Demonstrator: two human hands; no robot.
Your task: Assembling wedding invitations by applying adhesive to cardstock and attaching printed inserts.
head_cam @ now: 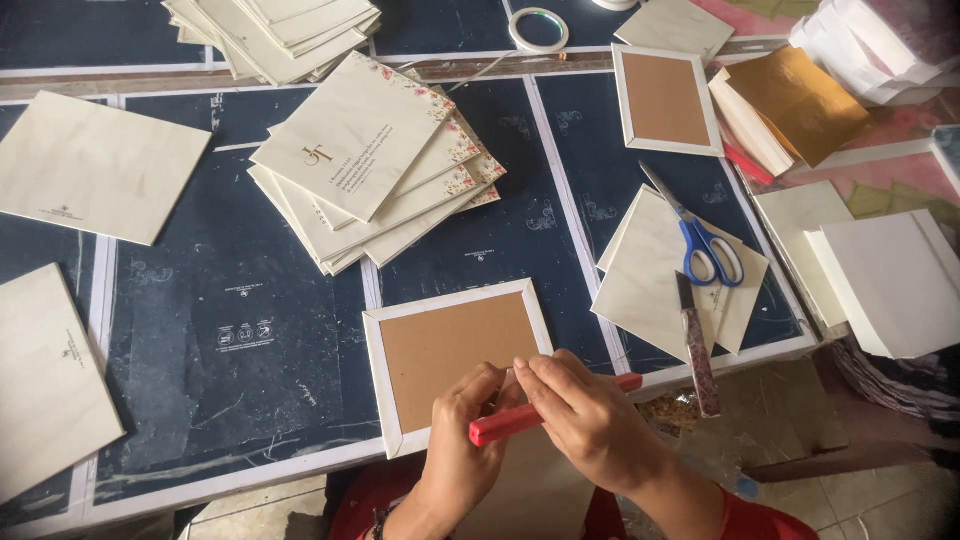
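A brown card framed by a white border (455, 340) lies flat near the front edge of the dark blue work surface (240, 300). Just over its near edge, my left hand (462, 440) and my right hand (590, 415) both grip a long red stick-shaped tool (505, 424). The left hand holds the near end from below; the right hand's fingers close over its middle. The tool's far end pokes out to the right of my right hand.
Blue-handled scissors (708, 245) rest on cream cards at right, beside a speckled-handle knife (698, 350). A fanned stack of floral printed cards (375, 160) sits in the middle. A second framed card (665, 100), tape ring (538, 28), gold foil (805, 100) and white boards (890, 280) lie further off.
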